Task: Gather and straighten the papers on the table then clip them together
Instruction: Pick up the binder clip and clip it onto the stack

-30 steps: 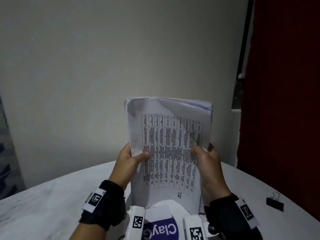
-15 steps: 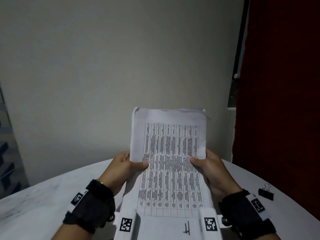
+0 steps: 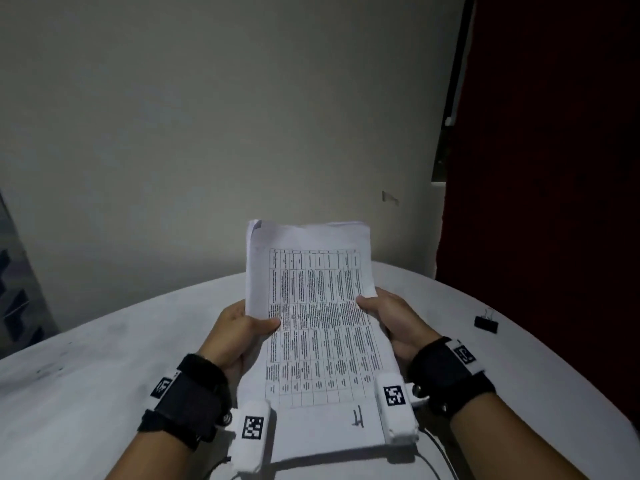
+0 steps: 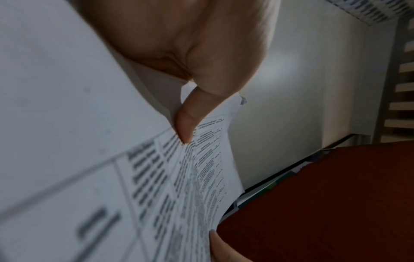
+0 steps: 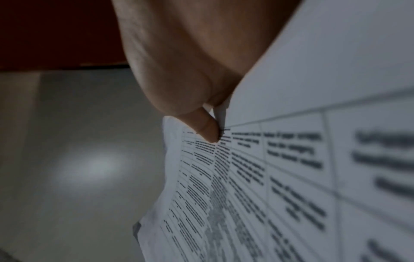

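Paper stack (image 3: pixel 311 327), printed table uppermost, was pinched at both edges by left hand (image 3: pixel 239 330) and right hand (image 3: pixel 394 320); black binder clip (image 3: pixel 486 322) lay apart on table (image 3: pixel 104 358).

Background: plain off-white wall (image 3: pixel 214 133) behind the table, small scuff or peeled patch (image 3: pixel 389 197) low on its right part. Dark red curtain (image 3: pixel 554 133) fills the right side; a dark vertical frame strip (image 3: pixel 453 81) runs between wall and curtain. Grey patterned panel (image 3: pixel 14 296) at far left edge, detail unclear. Left wrist view: slatted structure (image 4: pixel 403 85) at right edge. Thin black cable (image 3: pixel 438 452) lies on the surface at lower right.
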